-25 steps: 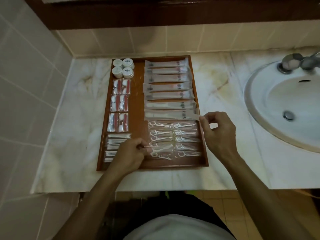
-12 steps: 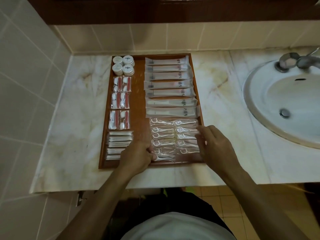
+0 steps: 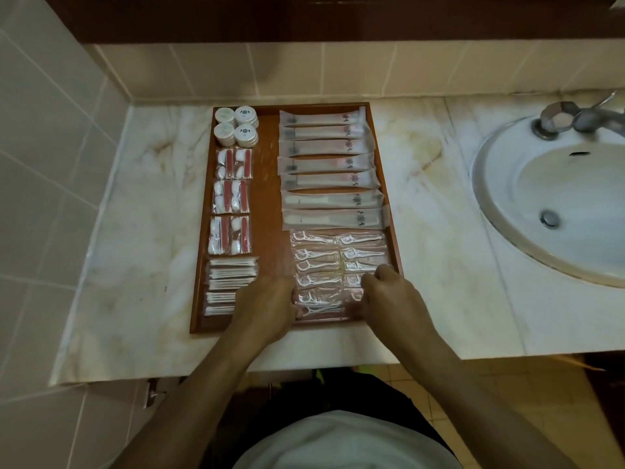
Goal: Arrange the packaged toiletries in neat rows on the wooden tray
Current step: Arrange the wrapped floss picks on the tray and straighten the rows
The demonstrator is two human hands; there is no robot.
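A wooden tray (image 3: 269, 204) lies on the marble counter. Long white toothbrush packets (image 3: 324, 170) fill its far right part in a row. Below them sit clear floss-pick packets (image 3: 316, 275) in two columns. On the left are round white containers (image 3: 236, 126), red-and-white vanity packets (image 3: 232, 201) and cotton-swab packets (image 3: 225, 286). My left hand (image 3: 267, 302) pinches the left end of the nearest floss-pick packets with curled fingers. My right hand (image 3: 389, 296) grips the right end of the near floss-pick packets and hides the packets under it.
A white sink (image 3: 558, 204) with a metal tap (image 3: 571, 120) sits at the right. Tiled walls close the left side and the back. The marble counter (image 3: 142, 238) ends at a front edge just below the tray.
My right hand came down from the toothbrush packets to the near floss-pick packets. My left hand stayed at the left end of those packets.
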